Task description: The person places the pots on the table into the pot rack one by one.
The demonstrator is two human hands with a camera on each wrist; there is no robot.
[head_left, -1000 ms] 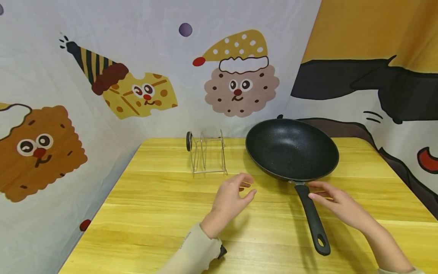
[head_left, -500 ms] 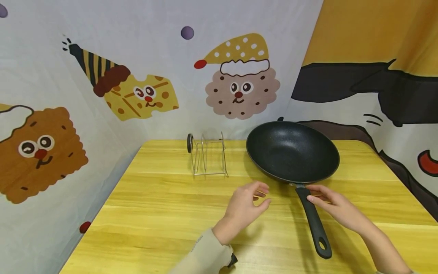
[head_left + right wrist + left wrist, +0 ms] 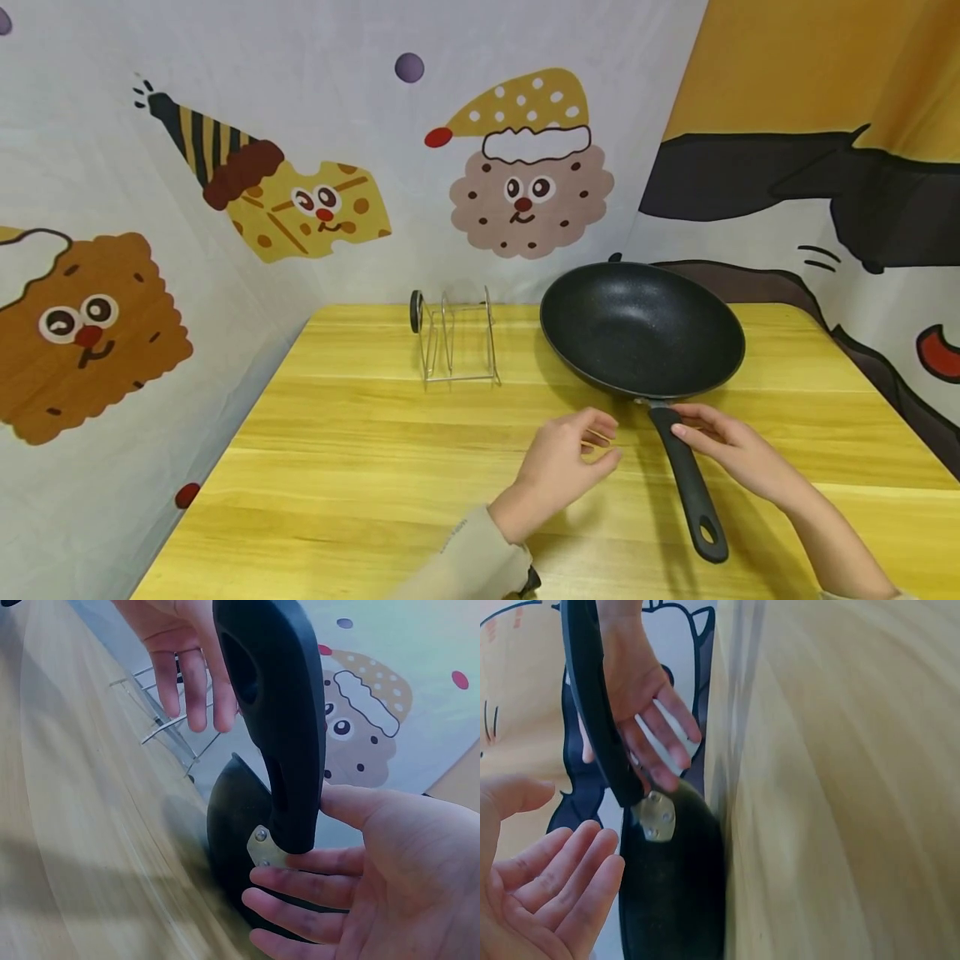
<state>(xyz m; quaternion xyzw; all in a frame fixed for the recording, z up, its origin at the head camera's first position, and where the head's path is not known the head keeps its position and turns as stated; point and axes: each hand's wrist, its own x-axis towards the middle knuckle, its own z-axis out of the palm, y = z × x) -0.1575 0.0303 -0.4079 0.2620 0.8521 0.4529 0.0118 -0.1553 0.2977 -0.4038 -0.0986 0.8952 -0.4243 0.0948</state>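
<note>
A black wok-style frying pan (image 3: 637,333) sits at the right of the table, its long handle (image 3: 690,492) slanting toward me. At the handle's pan end is my right hand (image 3: 735,450). In the right wrist view, its thumb (image 3: 349,806) lies at the handle's side, while its nearly straight fingers (image 3: 307,881) reach under the handle's base by the riveted bracket (image 3: 262,847). My left hand (image 3: 566,462) hovers left of the handle, apart from it, fingers loosely bent and holding nothing. The left wrist view shows that palm and its spread thumb (image 3: 525,795).
A thin wire rack (image 3: 457,379) with a black round piece at its left end stands at the back of the wooden table (image 3: 337,500), left of the pan. Behind the table hangs a cloth (image 3: 315,75) printed with cartoon figures.
My left hand has moved right and slightly nearer to me, closer to the pan's handle. The right hand has drawn in a little against the handle. Pan and rack stay in place.
</note>
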